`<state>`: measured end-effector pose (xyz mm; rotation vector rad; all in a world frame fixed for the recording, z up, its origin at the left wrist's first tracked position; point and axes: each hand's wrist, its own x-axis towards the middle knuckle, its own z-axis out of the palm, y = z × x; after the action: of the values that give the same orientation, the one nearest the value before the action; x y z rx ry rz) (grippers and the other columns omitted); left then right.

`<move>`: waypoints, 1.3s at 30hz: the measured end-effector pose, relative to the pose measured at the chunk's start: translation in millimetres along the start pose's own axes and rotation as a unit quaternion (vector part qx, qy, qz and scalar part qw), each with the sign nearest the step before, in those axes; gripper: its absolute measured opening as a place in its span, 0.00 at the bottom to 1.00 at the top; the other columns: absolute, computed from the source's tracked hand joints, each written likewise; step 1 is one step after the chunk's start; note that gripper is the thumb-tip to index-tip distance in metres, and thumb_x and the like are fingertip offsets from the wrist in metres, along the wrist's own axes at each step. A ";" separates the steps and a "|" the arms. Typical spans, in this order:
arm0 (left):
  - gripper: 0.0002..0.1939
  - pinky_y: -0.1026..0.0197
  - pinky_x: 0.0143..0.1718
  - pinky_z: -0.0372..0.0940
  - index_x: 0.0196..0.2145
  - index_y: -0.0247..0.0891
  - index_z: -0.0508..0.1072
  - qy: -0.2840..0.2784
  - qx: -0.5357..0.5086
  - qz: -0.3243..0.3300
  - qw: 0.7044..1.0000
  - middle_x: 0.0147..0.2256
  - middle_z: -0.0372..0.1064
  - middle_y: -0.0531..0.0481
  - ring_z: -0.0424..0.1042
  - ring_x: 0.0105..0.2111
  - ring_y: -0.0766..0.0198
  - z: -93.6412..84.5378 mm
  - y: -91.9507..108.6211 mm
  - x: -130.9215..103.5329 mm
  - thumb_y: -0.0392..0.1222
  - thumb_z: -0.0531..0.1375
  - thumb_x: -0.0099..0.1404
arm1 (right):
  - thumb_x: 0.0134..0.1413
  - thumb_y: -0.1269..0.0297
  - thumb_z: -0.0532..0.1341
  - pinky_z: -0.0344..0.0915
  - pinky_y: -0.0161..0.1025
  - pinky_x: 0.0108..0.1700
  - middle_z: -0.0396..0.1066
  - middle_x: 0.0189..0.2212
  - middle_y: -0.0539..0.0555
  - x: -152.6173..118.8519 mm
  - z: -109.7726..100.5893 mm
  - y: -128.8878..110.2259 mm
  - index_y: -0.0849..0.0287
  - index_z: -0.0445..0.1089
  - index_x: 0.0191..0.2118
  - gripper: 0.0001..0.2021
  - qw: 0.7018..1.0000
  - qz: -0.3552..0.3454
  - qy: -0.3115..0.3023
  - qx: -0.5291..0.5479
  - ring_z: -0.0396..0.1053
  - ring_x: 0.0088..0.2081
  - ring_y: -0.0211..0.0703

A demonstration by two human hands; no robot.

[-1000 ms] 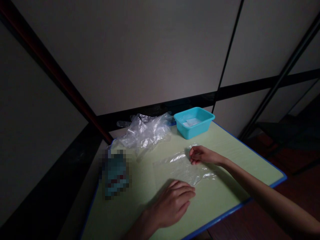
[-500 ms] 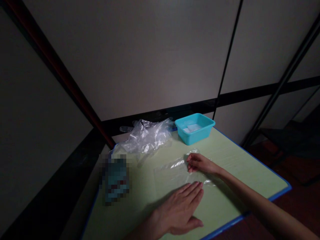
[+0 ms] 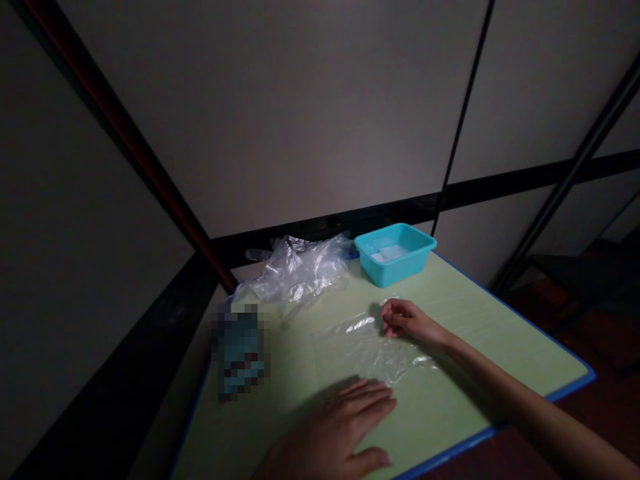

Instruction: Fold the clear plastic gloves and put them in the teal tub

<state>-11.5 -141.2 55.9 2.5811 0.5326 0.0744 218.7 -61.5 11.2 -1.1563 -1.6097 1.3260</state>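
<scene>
A thin clear plastic glove (image 3: 345, 347) lies spread on the table, its right part wrinkled and shiny. My right hand (image 3: 403, 319) is over the glove's far right part, fingers curled in and thumb close to the forefinger. Whatever is between those fingertips, if anything, is hidden. My left hand (image 3: 345, 423) is open, palm down and fingers stretched out, at the near side of the glove. Behind, at the table's far left, is a loose heap of clear plastic gloves (image 3: 300, 270), with finger shapes sticking out.
A turquoise plastic basin (image 3: 397, 267) with white pieces inside stands at the table's far edge. A blurred-out dark teal item (image 3: 241, 353) lies at the left edge. The pale green table (image 3: 480, 320) has blue edging and sits against wall panels (image 3: 300, 120).
My left hand has drawn back toward me, uncovering more of the wrinkled plastic. My right hand stays over the glove with fingers curled. The view has shifted slightly.
</scene>
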 end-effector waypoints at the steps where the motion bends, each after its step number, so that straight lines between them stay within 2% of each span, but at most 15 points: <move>1: 0.26 0.54 0.56 0.47 0.56 0.42 0.51 0.023 0.006 -0.024 0.999 0.56 0.51 0.49 0.49 0.56 0.63 -2.2 -5.4 -3.1 0.44 0.53 0.62 | 0.50 0.55 0.53 0.63 0.38 0.29 0.66 0.27 0.52 -0.6 -1.9 -3.2 0.60 0.58 0.33 0.13 1.000 -0.014 0.011 -0.022 0.66 0.26 0.39; 3: 0.23 0.51 0.56 0.47 0.55 0.42 0.53 0.064 0.024 -0.059 0.996 0.55 0.54 0.49 0.51 0.56 0.63 -3.8 -17.6 -7.4 0.41 0.52 0.63 | 0.50 0.62 0.52 0.62 0.40 0.35 0.66 0.32 0.55 -1.5 -5.4 -8.6 0.61 0.59 0.35 0.08 0.997 -0.040 0.030 -0.061 0.66 0.31 0.41; 5: 0.21 0.50 0.56 0.48 0.54 0.42 0.56 0.082 0.039 -0.068 0.994 0.54 0.56 0.48 0.53 0.55 0.62 -2.7 -27.1 -8.9 0.40 0.52 0.63 | 0.48 0.70 0.52 0.59 0.43 0.42 0.67 0.37 0.58 -1.7 -7.3 -11.3 0.61 0.60 0.41 0.12 0.986 -0.068 0.038 -0.151 0.64 0.39 0.45; 8: 0.20 0.51 0.55 0.49 0.52 0.41 0.58 0.089 0.055 -0.059 0.993 0.52 0.60 0.48 0.55 0.54 0.63 -1.0 -29.8 -7.0 0.39 0.53 0.62 | 0.45 0.77 0.50 0.54 0.46 0.47 0.66 0.43 0.61 0.0 -5.9 -10.2 0.63 0.58 0.48 0.21 0.940 -0.098 0.025 -0.327 0.61 0.45 0.49; 10: 0.18 0.52 0.56 0.49 0.51 0.40 0.59 0.093 0.059 -0.049 0.993 0.51 0.61 0.48 0.56 0.53 0.64 -1.4 -25.4 -5.3 0.39 0.52 0.63 | 0.45 0.78 0.49 0.53 0.47 0.48 0.65 0.44 0.62 1.8 -3.0 -8.6 0.64 0.57 0.49 0.22 0.915 -0.108 0.009 -0.388 0.61 0.47 0.50; 15: 0.17 0.55 0.57 0.46 0.50 0.39 0.60 0.089 0.066 -0.011 0.994 0.50 0.62 0.48 0.56 0.53 0.65 -0.7 -13.1 -2.6 0.42 0.52 0.63 | 0.47 0.78 0.50 0.45 0.49 0.53 0.65 0.46 0.60 6.4 6.3 -11.7 0.61 0.56 0.51 0.22 0.901 -0.126 -0.028 -0.414 0.60 0.49 0.49; 20: 0.18 0.56 0.56 0.45 0.50 0.40 0.60 0.062 0.061 0.026 0.996 0.49 0.63 0.48 0.58 0.52 0.64 10.4 -3.7 11.6 0.44 0.54 0.62 | 0.48 0.80 0.49 0.51 0.47 0.52 0.65 0.47 0.60 16.1 25.3 -22.7 0.62 0.57 0.51 0.22 0.885 -0.186 -0.102 -0.415 0.62 0.48 0.47; 25: 0.21 0.56 0.55 0.47 0.52 0.39 0.58 0.034 -0.024 0.075 0.996 0.53 0.58 0.47 0.54 0.54 0.62 17.0 4.6 29.5 0.44 0.54 0.62 | 0.44 0.84 0.48 0.57 0.42 0.48 0.65 0.47 0.57 24.9 39.8 -34.0 0.60 0.58 0.50 0.26 0.900 -0.219 -0.190 -0.327 0.61 0.48 0.43; 27: 0.19 0.57 0.54 0.50 0.52 0.39 0.59 0.044 -0.113 0.072 0.990 0.53 0.58 0.48 0.55 0.54 0.63 12.8 -2.6 29.4 0.42 0.51 0.63 | 0.46 0.83 0.47 0.58 0.43 0.48 0.65 0.45 0.55 22.9 36.2 -37.3 0.59 0.58 0.49 0.23 0.918 -0.216 -0.186 -0.275 0.62 0.47 0.42; 29: 0.17 0.57 0.53 0.53 0.49 0.37 0.63 0.093 -0.232 0.018 0.968 0.51 0.61 0.47 0.58 0.52 0.63 4.6 -18.7 26.4 0.43 0.47 0.66 | 0.50 0.79 0.46 0.58 0.44 0.47 0.66 0.42 0.56 17.1 27.5 -38.4 0.59 0.58 0.48 0.19 0.947 -0.205 -0.138 -0.206 0.63 0.45 0.42; 30: 0.18 0.56 0.52 0.54 0.47 0.34 0.66 0.135 -0.298 -0.015 0.945 0.48 0.65 0.45 0.62 0.49 0.62 -0.2 -29.4 25.1 0.44 0.44 0.66 | 0.52 0.77 0.46 0.59 0.44 0.46 0.67 0.40 0.56 13.0 22.1 -38.1 0.60 0.57 0.48 0.17 0.961 -0.194 -0.109 -0.162 0.64 0.43 0.42; 32: 0.23 0.53 0.51 0.54 0.43 0.30 0.69 0.177 -0.430 -0.050 0.884 0.45 0.67 0.42 0.64 0.47 0.58 -8.6 -52.1 25.6 0.49 0.42 0.66 | 0.54 0.72 0.46 0.62 0.43 0.41 0.67 0.34 0.54 3.2 11.5 -35.9 0.60 0.56 0.47 0.14 0.982 -0.160 -0.066 -0.070 0.66 0.37 0.41; 35: 0.27 0.51 0.51 0.53 0.41 0.28 0.70 0.145 -0.572 -0.038 0.807 0.44 0.67 0.38 0.64 0.47 0.54 -12.6 -78.9 36.9 0.55 0.44 0.64 | 0.55 0.65 0.47 0.63 0.41 0.35 0.65 0.26 0.52 -12.2 -0.3 -31.2 0.60 0.56 0.44 0.11 0.996 -0.090 -0.022 0.004 0.66 0.29 0.39; 37: 0.28 0.50 0.51 0.53 0.40 0.27 0.70 0.086 -0.611 -0.032 0.787 0.44 0.67 0.37 0.64 0.47 0.53 -9.2 -87.9 48.2 0.57 0.45 0.62 | 0.55 0.62 0.48 0.63 0.41 0.34 0.65 0.25 0.51 -20.8 -5.2 -28.4 0.60 0.56 0.43 0.11 0.998 -0.065 0.000 0.008 0.65 0.28 0.40; 39: 0.29 0.50 0.51 0.52 0.40 0.26 0.70 0.023 -0.616 -0.042 0.786 0.45 0.66 0.35 0.64 0.47 0.53 -5.2 -91.3 58.1 0.57 0.46 0.62 | 0.55 0.59 0.49 0.62 0.41 0.33 0.65 0.25 0.51 -27.3 -8.9 -26.4 0.60 0.57 0.43 0.13 0.998 -0.060 0.013 -0.002 0.65 0.28 0.40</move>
<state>8.7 -43.5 13.5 1.2599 0.3939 0.3318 230.9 -86.1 38.9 -1.0580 -1.6375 1.2255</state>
